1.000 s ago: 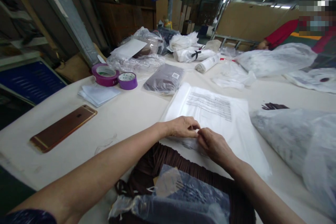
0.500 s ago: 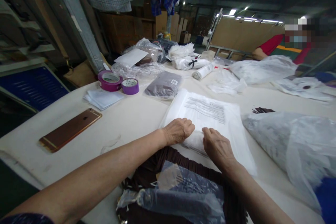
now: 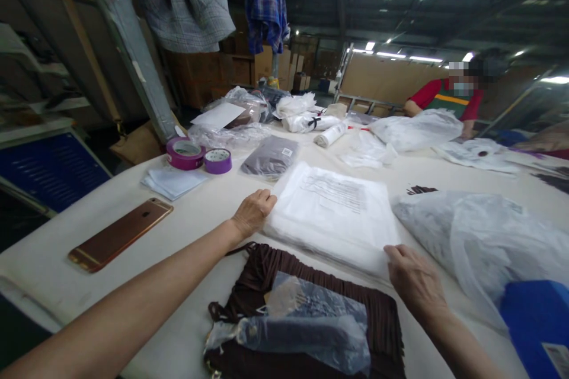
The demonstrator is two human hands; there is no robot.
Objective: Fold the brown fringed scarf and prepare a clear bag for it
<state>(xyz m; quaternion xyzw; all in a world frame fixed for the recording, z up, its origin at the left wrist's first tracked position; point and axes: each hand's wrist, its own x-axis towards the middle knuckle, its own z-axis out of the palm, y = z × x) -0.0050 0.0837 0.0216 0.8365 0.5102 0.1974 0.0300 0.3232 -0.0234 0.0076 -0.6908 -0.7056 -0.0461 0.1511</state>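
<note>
The left hand and right hand sit at opposite near corners of the bag stack, which lies flat mid-tabletop. This likely squares its edges. Left fingers curl against the stack's edge; right fingers lie open on its corner, pinching nothing. A brown garment lies nearest the body, its lower edge cut off. The print on the top bag is unreadable.

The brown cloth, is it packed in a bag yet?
Not yet. Done: one grey packed bag lies sealed by the tape rolls. In hand: the left hand and right hand touch the stack of clear bags. Left: the brown cloth lies loose, unbagged.
</note>
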